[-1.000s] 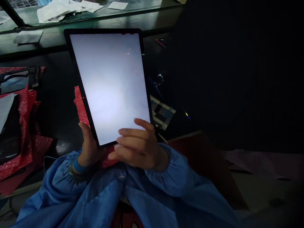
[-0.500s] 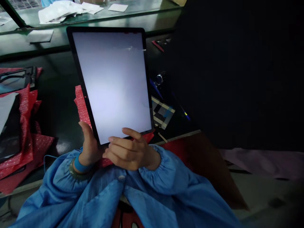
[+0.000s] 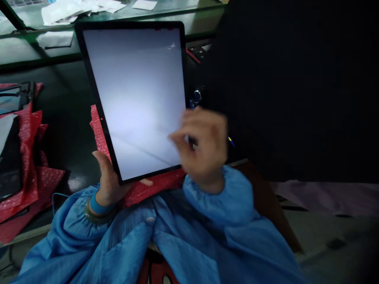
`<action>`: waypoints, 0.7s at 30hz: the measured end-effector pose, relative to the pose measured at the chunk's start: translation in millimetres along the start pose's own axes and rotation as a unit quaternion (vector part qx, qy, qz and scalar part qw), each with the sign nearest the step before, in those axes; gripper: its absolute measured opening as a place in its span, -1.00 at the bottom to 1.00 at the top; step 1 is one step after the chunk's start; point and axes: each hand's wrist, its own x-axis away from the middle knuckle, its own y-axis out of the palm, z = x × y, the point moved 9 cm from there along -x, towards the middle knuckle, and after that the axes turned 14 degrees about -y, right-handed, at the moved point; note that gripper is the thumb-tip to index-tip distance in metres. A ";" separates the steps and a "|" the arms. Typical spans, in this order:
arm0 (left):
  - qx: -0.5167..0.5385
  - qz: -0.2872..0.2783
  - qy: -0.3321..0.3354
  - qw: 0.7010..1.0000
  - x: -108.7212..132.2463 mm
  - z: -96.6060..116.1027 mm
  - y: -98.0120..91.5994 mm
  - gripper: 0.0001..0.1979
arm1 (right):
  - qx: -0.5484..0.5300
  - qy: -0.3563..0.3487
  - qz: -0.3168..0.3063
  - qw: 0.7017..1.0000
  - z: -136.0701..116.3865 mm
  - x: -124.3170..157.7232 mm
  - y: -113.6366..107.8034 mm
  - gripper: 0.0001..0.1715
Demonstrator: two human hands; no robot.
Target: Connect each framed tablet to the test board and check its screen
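We hold the tablet point(image 3: 133, 98) up in our left hand point(image 3: 108, 183), fingers pinching its lower edge for support; our right hand point(image 3: 201, 146) blurs at its side, its fingers impossible to tell.

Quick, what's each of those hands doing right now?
Left hand: closed, holding a tablet by its lower edge.
Right hand: blurred beside the tablet's right edge; cannot tell whether it is gripping.

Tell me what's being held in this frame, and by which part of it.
The left hand holds a black-framed tablet by its lower left edge near the corner. The right hand is blurred at the tablet's right edge, so any hold there cannot be told.
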 end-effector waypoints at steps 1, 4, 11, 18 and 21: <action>-0.007 -0.004 0.020 1.000 1.4 5.2 1.9 -0.12 | -0.004 0.060 0.034 0.998 25.6 -3.0 -8.4 -0.88; -0.001 0.027 0.066 0.997 2.8 14.9 -2.4 -0.13 | -0.166 0.322 0.124 0.924 105.5 10.0 -9.2 -0.89; -0.018 0.040 0.031 0.999 -0.3 5.0 -6.5 -0.12 | -0.360 0.512 0.131 0.769 130.7 26.5 35.8 -0.72; 0.039 0.062 0.114 0.991 11.4 23.3 -11.1 -0.69 | -0.367 0.514 0.164 0.758 130.2 17.6 40.0 -0.72; 0.042 0.052 0.111 0.992 11.3 24.9 -8.1 -0.70 | -0.371 0.501 0.161 0.765 135.7 12.9 45.1 -0.72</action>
